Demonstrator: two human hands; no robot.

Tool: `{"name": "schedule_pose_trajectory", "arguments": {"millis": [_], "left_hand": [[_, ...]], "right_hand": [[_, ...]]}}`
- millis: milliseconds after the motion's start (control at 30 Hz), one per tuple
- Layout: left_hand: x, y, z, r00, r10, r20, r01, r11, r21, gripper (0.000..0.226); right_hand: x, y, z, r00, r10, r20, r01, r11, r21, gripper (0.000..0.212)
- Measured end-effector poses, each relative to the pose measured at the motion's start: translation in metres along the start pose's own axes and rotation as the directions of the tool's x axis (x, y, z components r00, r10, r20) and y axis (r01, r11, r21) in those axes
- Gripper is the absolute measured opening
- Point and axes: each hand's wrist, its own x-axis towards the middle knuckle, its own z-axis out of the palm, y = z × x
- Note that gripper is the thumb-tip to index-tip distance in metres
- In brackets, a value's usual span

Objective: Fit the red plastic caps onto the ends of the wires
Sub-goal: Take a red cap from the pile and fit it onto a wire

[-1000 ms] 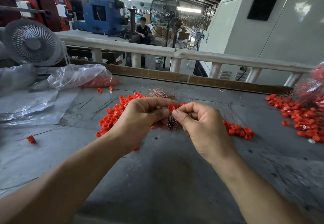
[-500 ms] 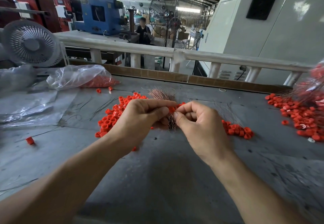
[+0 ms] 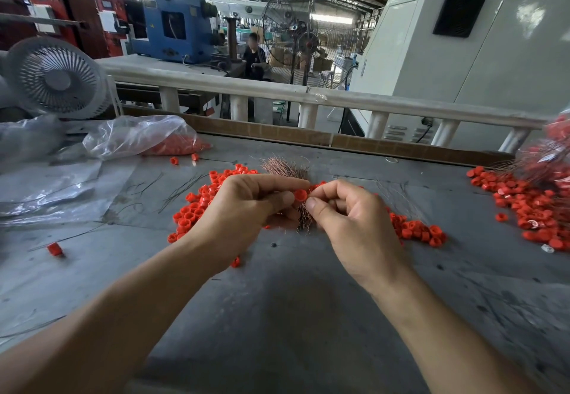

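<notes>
Near the tabletop's [image 3: 293, 316] left edge lies 1 stray cap [image 3: 55, 248], with 1 small white fan [image 3: 57, 77] at the far left corner and 1 clear bag of caps [image 3: 145, 137] beside it; 2 more loose caps [image 3: 184, 158] sit just in front of the bag. At mid-table a heap of red caps [image 3: 197, 205], too many to count, spreads behind both hands. The left hand [image 3: 243, 208] pinches 1 red cap [image 3: 299, 194] between thumb and forefinger, its open mouth facing right. The right hand [image 3: 354, 224], fingers curled, pinches a wire too thin to make out, touching that cap. 1 copper wire bundle [image 3: 288, 169] runs away toward the far edge, partly hidden by the hands. A 2nd heap [image 3: 524, 205] lies at the right edge.
</notes>
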Motion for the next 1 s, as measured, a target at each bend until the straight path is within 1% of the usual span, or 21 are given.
{"name": "schedule_pose_trajectory", "arguments": {"millis": [133, 300, 467, 633, 800, 900, 1000], "left_hand": [[-0.0007, 0.0000, -0.0002, 1.000, -0.004, 0.002, 0.004, 1.000, -0.015, 0.031], [-0.0007, 0.0013, -0.0015, 0.998, -0.057, 0.015, 0.058, 0.995, -0.077, 0.029], [0.0003, 0.0006, -0.0014, 0.998, -0.069, -0.011, 0.067, 0.992, -0.110, 0.023], [0.0011, -0.0009, -0.0008, 0.997, -0.062, -0.041, 0.056, 0.988, -0.142, 0.021], [0.0012, -0.0008, -0.0014, 0.998, -0.058, -0.009, 0.055, 0.977, -0.208, 0.021], [0.0018, -0.0021, -0.0012, 0.998, -0.059, 0.002, 0.058, 0.971, -0.232, 0.026], [0.0028, -0.0031, -0.0015, 0.997, -0.069, 0.017, 0.072, 0.965, -0.252, 0.022]], "right_hand": [[0.0002, -0.0002, -0.0007, 1.000, -0.010, 0.002, 0.010, 1.000, 0.012, 0.017], [0.0010, 0.0022, -0.0003, 1.000, -0.013, 0.014, 0.013, 1.000, 0.003, 0.014], [0.0019, 0.0028, 0.0012, 0.997, 0.064, 0.053, -0.067, 0.995, 0.067, 0.015], [0.0003, 0.0024, 0.0034, 0.990, 0.103, 0.100, -0.116, 0.983, 0.140, 0.025], [-0.0010, 0.0041, 0.0071, 0.981, 0.122, 0.153, -0.141, 0.982, 0.124, 0.024], [-0.0016, 0.0058, 0.0074, 0.978, 0.121, 0.169, -0.143, 0.982, 0.125, 0.027], [-0.0004, 0.0078, 0.0066, 0.977, 0.127, 0.169, -0.149, 0.980, 0.128, 0.028]]}}
